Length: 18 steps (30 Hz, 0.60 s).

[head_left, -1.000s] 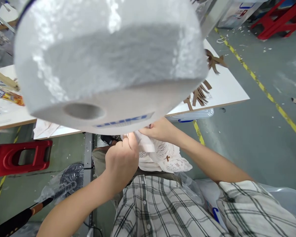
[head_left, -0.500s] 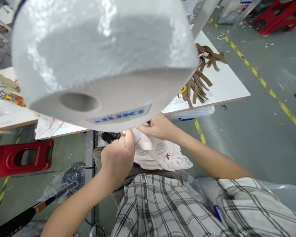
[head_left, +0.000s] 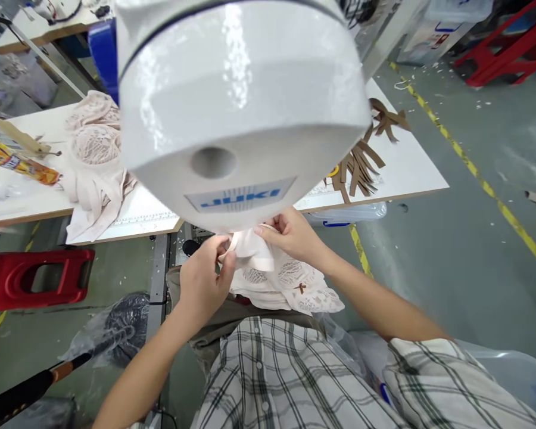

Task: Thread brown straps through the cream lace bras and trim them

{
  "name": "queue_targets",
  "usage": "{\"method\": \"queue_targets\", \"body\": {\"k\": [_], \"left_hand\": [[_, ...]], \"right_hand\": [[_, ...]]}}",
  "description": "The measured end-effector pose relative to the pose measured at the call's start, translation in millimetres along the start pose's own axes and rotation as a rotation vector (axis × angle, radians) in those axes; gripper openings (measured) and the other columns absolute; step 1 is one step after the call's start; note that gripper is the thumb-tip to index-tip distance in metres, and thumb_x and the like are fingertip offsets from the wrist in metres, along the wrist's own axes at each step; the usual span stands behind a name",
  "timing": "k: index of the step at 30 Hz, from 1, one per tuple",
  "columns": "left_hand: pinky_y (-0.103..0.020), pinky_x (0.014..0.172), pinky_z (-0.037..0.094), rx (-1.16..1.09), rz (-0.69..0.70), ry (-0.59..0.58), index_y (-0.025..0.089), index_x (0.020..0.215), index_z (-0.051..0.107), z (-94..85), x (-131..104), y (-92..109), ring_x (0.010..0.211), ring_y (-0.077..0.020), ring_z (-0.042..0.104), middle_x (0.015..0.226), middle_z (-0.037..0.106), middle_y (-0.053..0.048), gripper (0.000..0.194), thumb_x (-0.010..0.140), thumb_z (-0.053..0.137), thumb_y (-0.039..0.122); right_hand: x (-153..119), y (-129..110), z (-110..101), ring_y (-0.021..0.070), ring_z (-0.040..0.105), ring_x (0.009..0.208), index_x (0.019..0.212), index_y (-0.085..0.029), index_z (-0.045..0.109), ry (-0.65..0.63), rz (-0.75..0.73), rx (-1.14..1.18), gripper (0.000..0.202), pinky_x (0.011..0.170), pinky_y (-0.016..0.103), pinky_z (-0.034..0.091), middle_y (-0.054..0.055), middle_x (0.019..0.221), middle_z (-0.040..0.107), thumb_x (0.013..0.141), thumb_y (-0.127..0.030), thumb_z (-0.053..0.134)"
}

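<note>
A pale lace garment (head_left: 290,277) with a small brown bow hangs from the front of the white sewing machine (head_left: 245,143) onto my lap. My left hand (head_left: 208,271) pinches its edge between thumb and fingers, just below the machine head. Slightly higher and to the right, my right hand (head_left: 295,235) grips the same cloth with thumb and curled fingers. The machine head hides the needle area and the top of the garment.
More pale lace pieces (head_left: 96,161) lie on the white table (head_left: 411,167) at left, near a yellow packet (head_left: 22,164). Brown strips (head_left: 357,167) lie to the right. A red stool (head_left: 36,280) stands at lower left, a plastic bin (head_left: 504,363) at lower right.
The view has shifted, so the machine head sits further right and uncovers the lace pieces at left. My left hand has turned, its thumb and fingers now showing around the cloth edge.
</note>
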<state>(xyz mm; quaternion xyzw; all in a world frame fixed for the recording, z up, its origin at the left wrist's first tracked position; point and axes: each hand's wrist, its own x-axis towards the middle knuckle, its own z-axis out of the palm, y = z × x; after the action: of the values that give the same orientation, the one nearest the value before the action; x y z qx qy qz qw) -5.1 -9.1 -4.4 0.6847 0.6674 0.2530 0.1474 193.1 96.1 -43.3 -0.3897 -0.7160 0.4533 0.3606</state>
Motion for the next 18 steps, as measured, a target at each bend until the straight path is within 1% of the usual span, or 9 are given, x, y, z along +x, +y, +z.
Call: {"method": "queue_targets", "body": {"k": [2,3,5,8,10,11,14,16,18], "left_hand": [[-0.024,0.061,0.045,-0.234,-0.139,-0.031,0.019,0.112,0.055,-3.8,0.1,-4.6,0.08,-0.0173,0.065,0.096,0.068,-0.006,0.034,0.096,0.05,0.048],[-0.024,0.062,0.046,-0.323,-0.195,-0.081,0.018,0.109,0.057,-6.2,1.1,-7.8,0.08,-0.0177,0.064,0.095,0.068,-0.006,0.036,0.095,0.05,0.051],[-0.027,0.068,0.048,-0.44,-0.251,-0.269,0.019,0.105,0.062,-11.0,4.2,-15.7,0.082,-0.0192,0.064,0.095,0.069,-0.005,0.04,0.095,0.048,0.055],[-0.03,0.081,0.048,-0.564,-0.197,-0.581,0.021,0.107,0.07,-13.3,6.7,-27.2,0.096,-0.0238,0.065,0.105,0.072,-0.005,0.041,0.091,0.056,0.056],[-0.031,0.085,0.048,-0.697,-0.149,-0.705,0.021,0.112,0.071,-11.0,4.3,-32.0,0.101,-0.0254,0.065,0.112,0.072,-0.006,0.042,0.089,0.061,0.055],[-0.031,0.084,0.049,-0.775,-0.143,-0.734,0.021,0.115,0.071,-9.5,1.6,-33.7,0.1,-0.0252,0.065,0.113,0.072,-0.007,0.043,0.089,0.061,0.054],[-0.029,0.081,0.05,-0.969,-0.184,-0.701,0.02,0.117,0.071,-9.0,-11.5,-39.1,0.097,-0.0229,0.066,0.113,0.072,-0.008,0.043,0.089,0.063,0.051],[-0.027,0.08,0.049,-1.012,-0.241,-0.614,0.019,0.111,0.074,-14.1,-23.6,-45.9,0.093,-0.0203,0.066,0.107,0.074,-0.007,0.036,0.089,0.066,0.046],[-0.025,0.078,0.049,-1.019,-0.306,-0.501,0.018,0.1,0.076,-23.1,-37.4,-55.4,0.086,-0.0174,0.066,0.096,0.075,-0.006,0.028,0.089,0.068,0.042]], "right_hand": [[-9.6,2.3,-0.5,0.0108,0.052,0.063,0.115,-0.021,0.06,-0.015,0.045,0.012,0.031,0.059,0.025,0.042,0.003,0.096,0.065,0.09,-0.041,0.061],[-15.7,1.7,-0.8,0.0118,0.053,0.066,0.109,-0.021,0.061,-0.029,0.065,-0.004,0.026,0.06,0.025,0.042,0.003,0.092,0.065,0.092,-0.04,0.058],[-31.2,-3.8,-0.8,0.0138,0.056,0.071,0.098,-0.02,0.064,-0.07,0.087,-0.068,0.022,0.062,0.026,0.041,0.002,0.084,0.066,0.095,-0.04,0.054],[-59.7,-19.6,3.0,0.014,0.057,0.07,0.091,-0.02,0.065,-0.137,0.08,-0.118,0.023,0.062,0.026,0.041,0.001,0.079,0.066,0.097,-0.04,0.053],[-77.8,-30.7,9.8,0.0137,0.057,0.068,0.089,-0.02,0.064,-0.182,0.067,-0.116,0.023,0.062,0.026,0.041,0.001,0.077,0.065,0.097,-0.039,0.053],[-85.4,-35.2,14.8,0.0136,0.057,0.067,0.088,-0.021,0.063,-0.206,0.057,-0.107,0.023,0.062,0.025,0.042,0.001,0.076,0.064,0.097,-0.039,0.052],[-99.4,-42.2,36.1,0.0127,0.053,0.062,0.086,-0.021,0.061,-0.249,-0.026,-0.074,0.025,0.06,0.025,0.041,0.0,0.071,0.06,0.098,-0.039,0.05],[-100.8,-42.6,53.6,0.0124,0.05,0.06,0.084,-0.021,0.061,-0.279,-0.091,-0.062,0.026,0.058,0.025,0.039,-0.001,0.067,0.057,0.099,-0.039,0.049],[-96.1,-42.3,71.6,0.013,0.05,0.061,0.086,-0.021,0.061,-0.336,-0.095,-0.064,0.026,0.06,0.026,0.04,0.0,0.069,0.057,0.099,-0.039,0.048]]}}
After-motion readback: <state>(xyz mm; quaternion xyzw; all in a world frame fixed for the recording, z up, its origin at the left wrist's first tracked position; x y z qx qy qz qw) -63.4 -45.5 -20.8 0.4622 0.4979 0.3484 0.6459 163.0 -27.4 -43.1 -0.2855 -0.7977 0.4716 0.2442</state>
